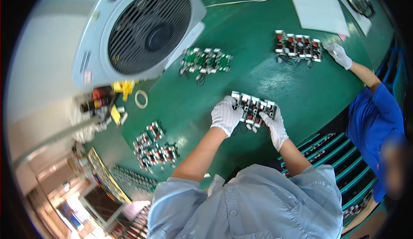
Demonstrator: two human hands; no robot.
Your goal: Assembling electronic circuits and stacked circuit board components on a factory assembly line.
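Both of my white-gloved hands grip a circuit board panel (253,109) with white, red and black parts, a little over the green table. My left hand (226,116), in a striped glove, is closed round its left end. At the right end, my right hand (275,126) holds the edge with the thumb lying over the near side. Short dark leads hang below the panel toward me. My fingers hide both of its ends, and the fingertips underneath cannot be seen.
A green board panel (206,61) lies ahead, beside a large grey fan (148,30). At right, a co-worker's gloved hand (339,55) is by another panel (299,46). More boards (155,148) lie left, near a tape roll (141,99). Slotted racks (340,161) stand right.
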